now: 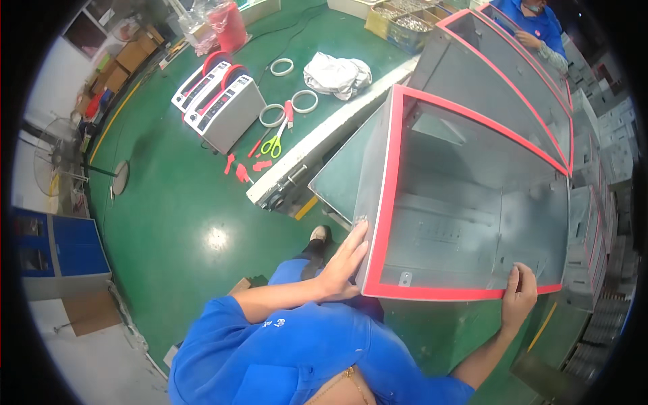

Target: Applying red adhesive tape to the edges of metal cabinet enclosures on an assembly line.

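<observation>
In front of me a grey metal box [445,226] lies with its open side up, its rim lined with red tape [379,260]. My left hand [343,266] rests against the outside of its left wall, fingers stretched out along the metal. At the near rim, toward the right corner, my right hand [520,290] has its thumb and fingers closed over the red-taped edge. The fingertips reach just inside the opening. Whether the right fingers also pinch a bit of tape cannot be made out. Small metal tabs show on the inner walls.
More grey boxes with red rims [499,74] stand behind, near a co-worker in a blue shirt [533,27]. Two white tape dispensers [226,115], green-handled scissors [272,145], tape rolls [305,101] and a crumpled silvery bag [337,75] lie on the green surface left of a pale rail [331,131].
</observation>
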A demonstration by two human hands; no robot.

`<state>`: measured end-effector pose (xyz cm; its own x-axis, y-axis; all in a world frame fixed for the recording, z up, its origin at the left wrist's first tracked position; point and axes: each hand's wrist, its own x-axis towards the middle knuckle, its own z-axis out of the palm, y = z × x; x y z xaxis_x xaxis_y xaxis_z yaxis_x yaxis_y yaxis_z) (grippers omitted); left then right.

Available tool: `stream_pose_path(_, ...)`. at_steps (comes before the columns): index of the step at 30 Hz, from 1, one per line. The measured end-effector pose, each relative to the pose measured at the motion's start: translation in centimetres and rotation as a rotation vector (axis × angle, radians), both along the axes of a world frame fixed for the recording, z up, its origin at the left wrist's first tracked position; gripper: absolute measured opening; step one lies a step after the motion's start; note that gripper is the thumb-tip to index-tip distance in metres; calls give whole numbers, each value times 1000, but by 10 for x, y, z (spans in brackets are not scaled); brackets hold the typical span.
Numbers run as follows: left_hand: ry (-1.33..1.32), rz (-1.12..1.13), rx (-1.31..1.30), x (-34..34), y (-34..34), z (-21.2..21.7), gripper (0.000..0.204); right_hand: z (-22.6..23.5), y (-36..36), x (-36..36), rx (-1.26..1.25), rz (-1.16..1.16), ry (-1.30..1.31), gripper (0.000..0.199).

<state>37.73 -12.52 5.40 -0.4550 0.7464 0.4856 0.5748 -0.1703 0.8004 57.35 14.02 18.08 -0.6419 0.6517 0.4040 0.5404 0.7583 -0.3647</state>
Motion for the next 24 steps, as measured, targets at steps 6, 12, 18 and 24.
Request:
stream_pose_path(6,54,38,78,-10,-1,5,95,2,21,0,-318,-53,-121,24)
stream_pose_path(12,89,87,32,-43,-5,6,96,-10,9,-7,-234,-38,-91,28)
stream_pose_path(18,87,216,-38,-113,-14,16,96,-6,-41,-41,-218,-70,-109,27)
stream_pose_path(24,29,422,-23,-158,-40,-9,81,-25,-64,-44,-110,-237,-39,28)
